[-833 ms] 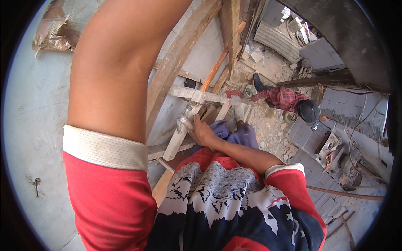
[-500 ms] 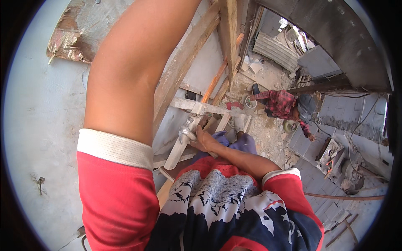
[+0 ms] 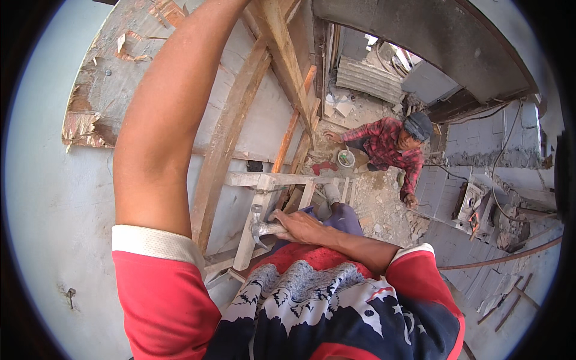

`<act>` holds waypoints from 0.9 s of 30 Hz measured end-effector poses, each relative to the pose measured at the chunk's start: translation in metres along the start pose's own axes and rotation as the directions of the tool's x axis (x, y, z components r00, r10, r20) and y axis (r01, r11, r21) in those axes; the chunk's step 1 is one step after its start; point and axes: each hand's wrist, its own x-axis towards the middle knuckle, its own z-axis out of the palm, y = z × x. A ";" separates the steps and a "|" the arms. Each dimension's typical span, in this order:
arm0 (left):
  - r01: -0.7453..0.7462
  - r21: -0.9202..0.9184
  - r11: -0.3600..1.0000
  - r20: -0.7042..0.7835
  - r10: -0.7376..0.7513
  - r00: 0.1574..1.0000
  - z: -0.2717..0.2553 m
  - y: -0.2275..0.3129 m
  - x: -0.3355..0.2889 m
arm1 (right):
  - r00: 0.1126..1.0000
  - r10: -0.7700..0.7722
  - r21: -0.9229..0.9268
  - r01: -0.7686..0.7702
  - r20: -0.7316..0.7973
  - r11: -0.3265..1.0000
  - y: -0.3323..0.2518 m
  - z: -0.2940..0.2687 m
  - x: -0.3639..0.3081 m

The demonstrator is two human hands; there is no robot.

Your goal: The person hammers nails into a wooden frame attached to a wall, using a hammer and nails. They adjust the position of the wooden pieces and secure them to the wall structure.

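Right hand (image 3: 300,227) clamped on silver metal claw hammer (image 3: 264,228), its head overlapping pale wooden bar (image 3: 244,253) in head view; left hand out of frame past top edge, can't tell grip.

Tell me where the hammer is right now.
In the head view, the hammer is just left of centre, gripped in the person's right hand, its metal end in front of a pale wooden post.
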 end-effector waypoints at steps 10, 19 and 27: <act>0.005 0.061 0.998 -0.005 -0.004 1.000 -0.002 0.012 0.001 | 0.531 0.540 0.085 -0.657 -0.653 0.749 0.157 -0.072 -0.088; 0.012 0.065 0.998 0.040 -0.015 0.999 -0.007 0.016 0.003 | 0.207 0.714 0.338 -0.771 -0.669 0.540 0.267 -0.099 -0.077; 0.054 0.084 0.995 0.020 -0.055 0.998 0.000 0.034 0.008 | 0.107 0.824 0.509 -0.740 -0.556 0.439 0.348 -0.100 -0.046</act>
